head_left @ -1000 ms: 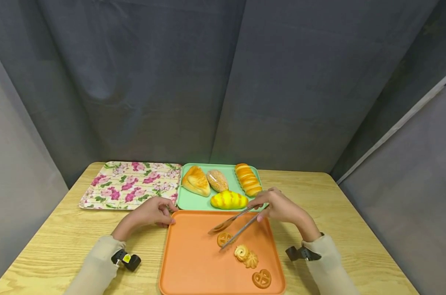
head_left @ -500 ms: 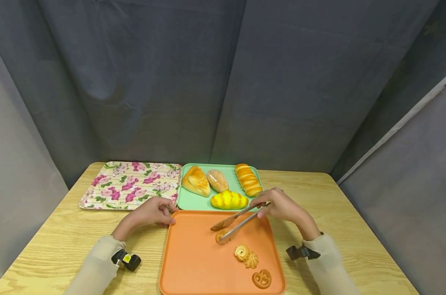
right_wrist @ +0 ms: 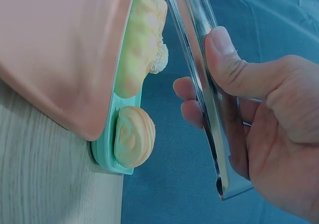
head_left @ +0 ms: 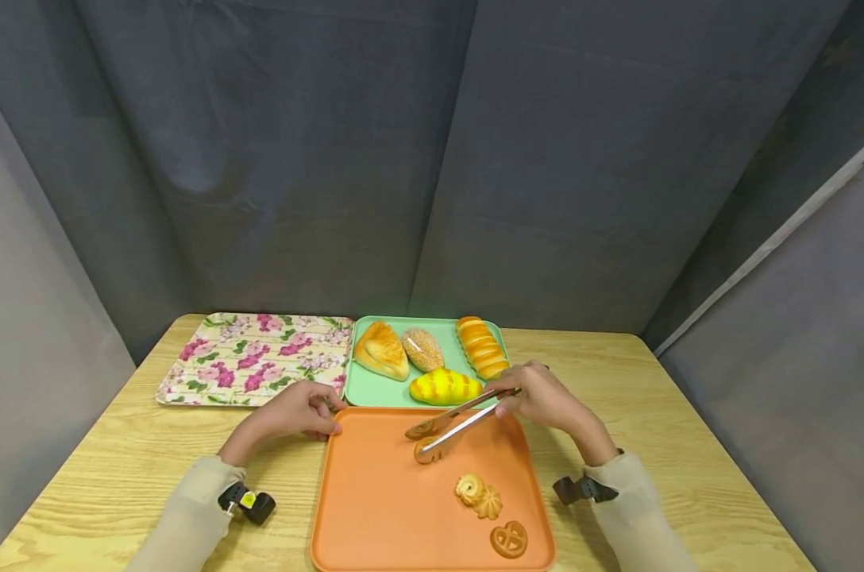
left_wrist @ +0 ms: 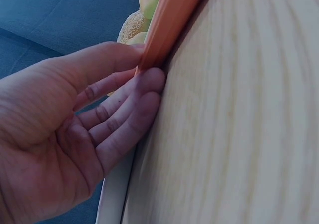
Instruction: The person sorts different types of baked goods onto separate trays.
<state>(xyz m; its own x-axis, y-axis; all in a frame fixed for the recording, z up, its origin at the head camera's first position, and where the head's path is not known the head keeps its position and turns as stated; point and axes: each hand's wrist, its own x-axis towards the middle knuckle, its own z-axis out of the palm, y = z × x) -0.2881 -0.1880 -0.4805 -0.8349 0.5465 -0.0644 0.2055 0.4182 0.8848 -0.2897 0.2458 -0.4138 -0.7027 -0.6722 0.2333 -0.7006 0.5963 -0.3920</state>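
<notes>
My right hand [head_left: 535, 393] grips a pair of metal tongs [right_wrist: 214, 99], thumb on one arm and fingers on the other. The tongs' ends reach down to a brown cookie [head_left: 422, 446] on the orange tray [head_left: 375, 508]; the near end partly covers it, and I cannot tell whether it is pinched. My left hand [left_wrist: 94, 109] holds the tray's far left corner, thumb at the rim and fingertips against its outer side. Also on the tray lie a swirl cookie [head_left: 469, 488], a flower-shaped cookie [head_left: 488, 504] touching it, and a pretzel-shaped cookie [head_left: 509, 539].
Behind the orange tray, a green tray [head_left: 364, 394] bears a triangular bread [head_left: 382, 351], a crumb-coated bun [head_left: 423, 349], a yellow striped bread [head_left: 445, 386] and a ridged loaf [head_left: 482, 348]. A floral tray [head_left: 253, 357] lies to its left. Grey curtains [head_left: 318, 159] enclose the wooden table [head_left: 589, 365].
The tongs' near end has moved up and left onto the brown cookie, which has shifted slightly away and left. The tongs' ends have drawn closer together. My left hand stays at the tray corner.
</notes>
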